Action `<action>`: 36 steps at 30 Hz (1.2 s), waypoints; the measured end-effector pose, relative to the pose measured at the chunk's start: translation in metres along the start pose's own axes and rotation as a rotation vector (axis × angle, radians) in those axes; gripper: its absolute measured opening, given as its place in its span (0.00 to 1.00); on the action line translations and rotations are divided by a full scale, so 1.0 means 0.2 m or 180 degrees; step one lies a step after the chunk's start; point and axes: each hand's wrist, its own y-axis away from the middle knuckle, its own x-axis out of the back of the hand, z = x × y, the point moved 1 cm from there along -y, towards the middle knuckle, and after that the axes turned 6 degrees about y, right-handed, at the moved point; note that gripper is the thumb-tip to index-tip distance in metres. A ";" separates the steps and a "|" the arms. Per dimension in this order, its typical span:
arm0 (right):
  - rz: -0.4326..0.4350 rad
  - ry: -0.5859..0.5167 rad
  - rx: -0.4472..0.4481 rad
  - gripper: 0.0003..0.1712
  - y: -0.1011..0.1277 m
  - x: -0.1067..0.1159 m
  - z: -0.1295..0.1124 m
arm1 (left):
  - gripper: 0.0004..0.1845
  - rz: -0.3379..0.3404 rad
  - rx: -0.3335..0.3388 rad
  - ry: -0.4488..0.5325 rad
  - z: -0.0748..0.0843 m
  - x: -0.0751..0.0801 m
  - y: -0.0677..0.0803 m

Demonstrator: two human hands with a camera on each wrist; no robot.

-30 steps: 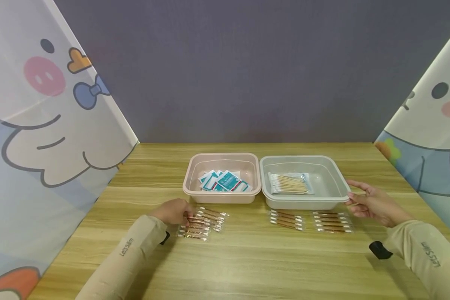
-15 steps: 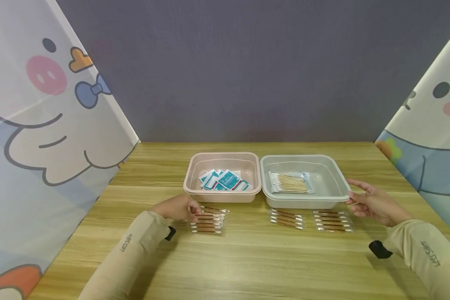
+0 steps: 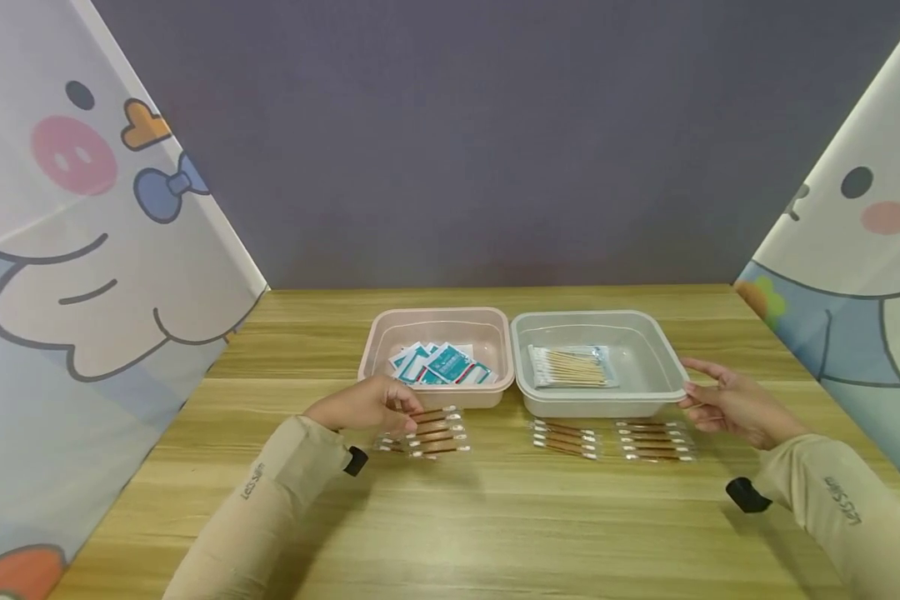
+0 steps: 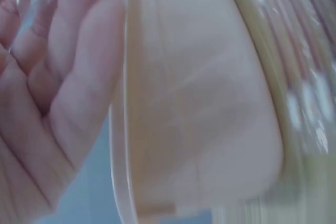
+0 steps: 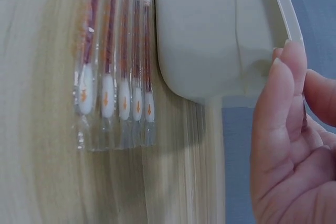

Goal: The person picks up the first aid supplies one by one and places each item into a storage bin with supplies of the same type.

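My left hand point(image 3: 367, 404) pinches a clear pack of iodine cotton swabs point(image 3: 441, 433), brown-stemmed with white tips, in front of the pink plastic bin point(image 3: 482, 398). Another swab pack point(image 3: 390, 447) lies partly hidden beneath it. In the left wrist view, swabs point(image 4: 294, 51) show blurred beside the bin wall. My right hand point(image 3: 742, 407) grips the grey bin point(image 3: 600, 408) at its front right corner; the right wrist view shows thumb and fingers point(image 5: 278, 93) on the rim. Two more swab packs, left point(image 3: 565, 439) and right point(image 3: 654, 442), lie before the grey bin.
Teal-and-white sachets point(image 3: 450, 363) lie in the pink bin. A bag of wooden-stemmed cotton swabs point(image 3: 573, 368) is inside the grey bin. The bins stand side by side on a wooden table point(image 3: 495, 517), with a dark panel point(image 3: 495, 150) behind and printed panels at both sides.
My left hand has picked up a swab pack from the left pile and moved it right and slightly up toward the pink bin. The right hand keeps its grip on the grey bin.
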 end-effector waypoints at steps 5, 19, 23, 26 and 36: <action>0.0050 0.0051 -0.0030 0.21 0.01 0.00 0.00 | 0.05 0.0156 0.0031 0.0151 0.03 -0.04 -0.10; 0.0037 -0.0070 -0.0026 0.19 0.01 0.00 -0.01 | 0.09 0.0675 -0.0056 -0.0243 0.11 -0.08 -0.33; 0.0079 -0.0054 -0.0048 0.19 0.01 0.00 0.00 | 0.10 0.0723 0.0011 -0.0044 0.14 -0.10 -0.39; 0.0096 -0.0026 -0.0058 0.19 0.01 0.00 0.00 | 0.10 0.0769 0.0005 0.0101 0.15 -0.12 -0.44; 0.0127 0.0085 -0.0105 0.18 0.00 -0.01 -0.01 | 0.12 0.1024 0.0211 0.0434 0.19 -0.14 -0.58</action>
